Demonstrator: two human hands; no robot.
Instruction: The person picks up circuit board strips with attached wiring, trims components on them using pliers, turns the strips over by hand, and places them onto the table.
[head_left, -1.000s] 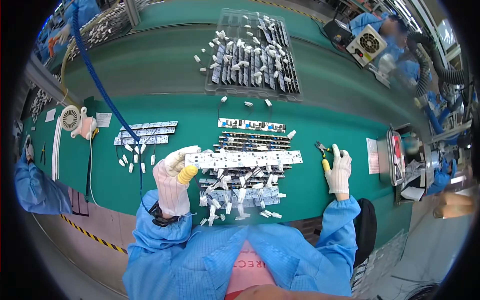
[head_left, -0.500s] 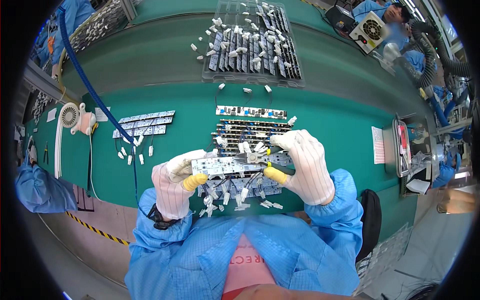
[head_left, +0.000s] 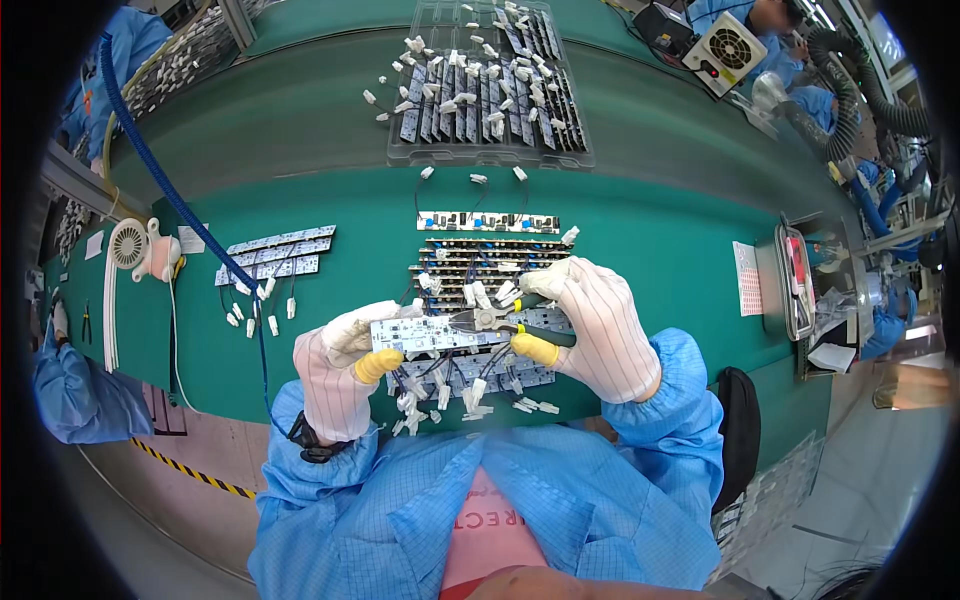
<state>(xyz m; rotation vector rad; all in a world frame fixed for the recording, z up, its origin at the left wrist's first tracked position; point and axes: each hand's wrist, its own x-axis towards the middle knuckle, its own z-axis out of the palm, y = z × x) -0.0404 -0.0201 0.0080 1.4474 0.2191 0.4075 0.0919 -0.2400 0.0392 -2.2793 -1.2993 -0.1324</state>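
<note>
My left hand, in a white striped glove with yellow fingertips, grips the left end of a long white circuit board. Gloved the same way, my right hand is closed round the dark handles of a pair of side cutters. The cutters' jaws lie over the middle of the board's face; whether they touch it I cannot tell. Below the held board are more boards with dark wires and white connectors. Directly beyond my hands several boards stand packed in a row.
A single board lies beyond the row. Farther back is a clear tray full of boards. More boards and a small fan sit left, near a hanging blue coiled cord. A metal tray stands right.
The whole view has shifted slightly, so everything appears a little farther left. Both hands keep their hold on the board and the side cutters.
</note>
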